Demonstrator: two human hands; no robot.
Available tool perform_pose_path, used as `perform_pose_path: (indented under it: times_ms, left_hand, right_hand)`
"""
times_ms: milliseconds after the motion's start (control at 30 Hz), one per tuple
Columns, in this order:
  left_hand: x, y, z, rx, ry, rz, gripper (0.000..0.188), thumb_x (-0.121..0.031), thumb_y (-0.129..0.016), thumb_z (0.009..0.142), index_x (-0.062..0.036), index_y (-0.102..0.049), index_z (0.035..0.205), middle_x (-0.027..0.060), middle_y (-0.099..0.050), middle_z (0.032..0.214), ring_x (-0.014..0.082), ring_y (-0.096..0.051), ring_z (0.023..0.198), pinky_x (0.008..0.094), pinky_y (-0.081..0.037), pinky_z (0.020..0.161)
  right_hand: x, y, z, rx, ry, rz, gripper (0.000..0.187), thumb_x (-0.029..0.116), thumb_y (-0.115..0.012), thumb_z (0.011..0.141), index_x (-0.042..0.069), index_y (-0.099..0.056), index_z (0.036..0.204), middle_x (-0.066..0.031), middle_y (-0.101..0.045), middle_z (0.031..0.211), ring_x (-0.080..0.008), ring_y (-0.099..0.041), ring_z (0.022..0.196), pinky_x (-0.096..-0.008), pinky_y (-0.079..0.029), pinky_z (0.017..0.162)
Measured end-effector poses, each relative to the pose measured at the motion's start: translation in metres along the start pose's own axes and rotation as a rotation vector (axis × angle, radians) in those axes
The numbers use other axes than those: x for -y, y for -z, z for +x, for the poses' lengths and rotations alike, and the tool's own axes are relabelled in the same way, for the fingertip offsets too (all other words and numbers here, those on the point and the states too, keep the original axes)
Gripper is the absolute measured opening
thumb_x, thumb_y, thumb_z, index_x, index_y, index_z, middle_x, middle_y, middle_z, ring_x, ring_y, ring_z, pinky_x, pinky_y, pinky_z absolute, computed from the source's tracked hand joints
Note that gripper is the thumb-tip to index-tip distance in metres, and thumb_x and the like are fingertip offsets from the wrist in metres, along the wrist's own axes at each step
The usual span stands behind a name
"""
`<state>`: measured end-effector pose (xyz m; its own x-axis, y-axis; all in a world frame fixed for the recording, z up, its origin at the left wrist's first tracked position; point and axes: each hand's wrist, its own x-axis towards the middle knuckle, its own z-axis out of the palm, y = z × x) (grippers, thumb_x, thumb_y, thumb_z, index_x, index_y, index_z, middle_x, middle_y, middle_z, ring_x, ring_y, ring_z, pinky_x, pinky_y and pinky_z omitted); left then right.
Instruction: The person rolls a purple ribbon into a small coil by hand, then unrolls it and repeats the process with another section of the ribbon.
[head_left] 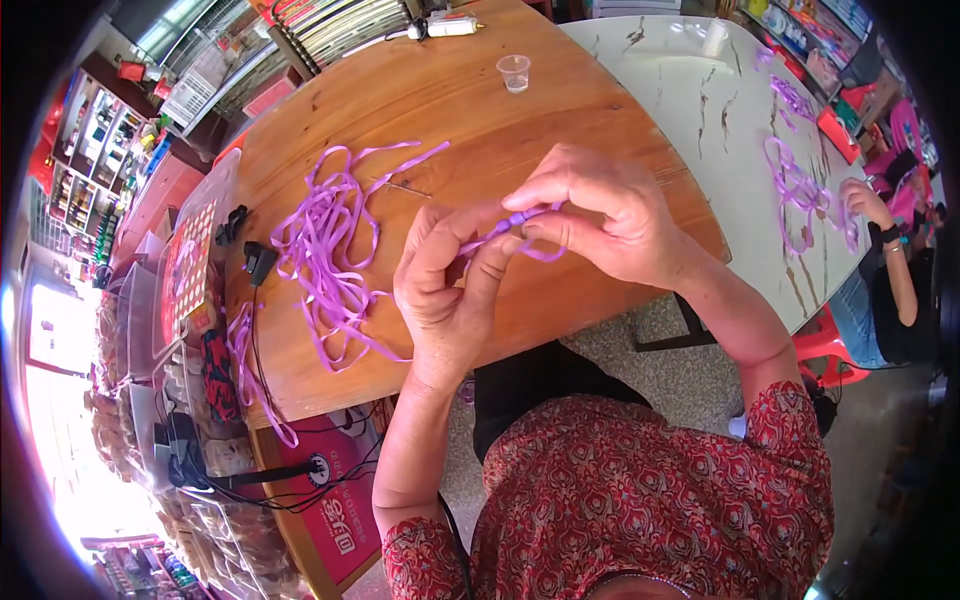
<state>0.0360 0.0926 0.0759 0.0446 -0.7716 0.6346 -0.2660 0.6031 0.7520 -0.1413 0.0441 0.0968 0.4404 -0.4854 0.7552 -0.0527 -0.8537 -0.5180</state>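
Note:
Both hands are raised over the near edge of the wooden table, their fingertips close together. A purple ribbon with a small knotted or folded bunch (508, 222) stretches between them. My left hand (447, 265) pinches its left end between thumb and fingers. From the other side, my right hand (607, 212) pinches the ribbon with thumb and forefinger, and a short loop hangs below. The exact shape of the bunch is too small to make out. A loose heap of purple ribbons (325, 235) lies on the table left of my hands.
A thin metal tool (402, 188) lies beyond my left hand on the wooden table (450, 110). Farther back stand a clear plastic cup (514, 73) and a white tube (453, 26). At right, another person's hand (868, 203) is by more purple ribbons (795, 190) on a white marbled table (670, 95).

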Motion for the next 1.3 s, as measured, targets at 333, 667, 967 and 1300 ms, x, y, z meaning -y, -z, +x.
perform_pose_path:
  times_ms: [333, 667, 967, 1300]
  left_hand:
    - [-0.009, 0.017, -0.011, 0.096, -0.062, 0.062, 0.009, 0.001, -0.068, 0.076, -0.002, -0.066, 0.085, 0.0029, -0.053, 0.074, 0.0081, -0.044, 0.059, 0.0212, -0.034, 0.052]
    - [0.002, 0.096, -0.022, -0.088, 0.053, 0.181, 0.006, 0.004, -0.063, 0.078, 0.0008, -0.063, 0.083, 0.0025, -0.054, 0.082, 0.0066, -0.047, 0.07, 0.02, -0.037, 0.061]
    - [0.028, 0.165, -0.038, -0.229, 0.143, 0.309, 0.006, -0.008, -0.06, 0.087, -0.0028, -0.061, 0.083, -0.0028, -0.048, 0.076, 0.005, -0.039, 0.065, 0.0191, -0.03, 0.06]
    - [0.043, 0.205, -0.058, -0.309, 0.231, 0.181, 0.009, -0.011, -0.062, 0.086, -0.0015, -0.062, 0.085, -0.0024, -0.052, 0.075, 0.0057, -0.042, 0.066, 0.0202, -0.033, 0.064]
  right_hand:
    - [0.015, 0.005, -0.007, 0.084, 0.185, -0.277, 0.019, -0.006, -0.067, 0.071, 0.0, -0.062, 0.088, -0.0086, -0.06, 0.078, -0.0218, -0.057, 0.07, -0.0296, -0.045, 0.062]
    - [-0.008, 0.087, -0.045, -0.121, -0.152, -0.182, 0.012, -0.006, -0.055, 0.082, -0.003, -0.059, 0.093, -0.0042, -0.057, 0.087, -0.0096, -0.053, 0.076, -0.0223, -0.042, 0.067]
    - [-0.055, 0.16, -0.101, -0.469, -0.486, -0.122, 0.016, 0.003, -0.058, 0.087, -0.002, -0.061, 0.102, -0.0006, -0.059, 0.089, -0.0072, -0.054, 0.083, -0.0213, -0.042, 0.077]
    - [-0.083, 0.197, -0.115, -0.822, -0.476, 0.406, 0.013, 0.006, -0.061, 0.086, -0.002, -0.063, 0.096, -0.0055, -0.061, 0.087, -0.0131, -0.057, 0.082, -0.0289, -0.045, 0.079]
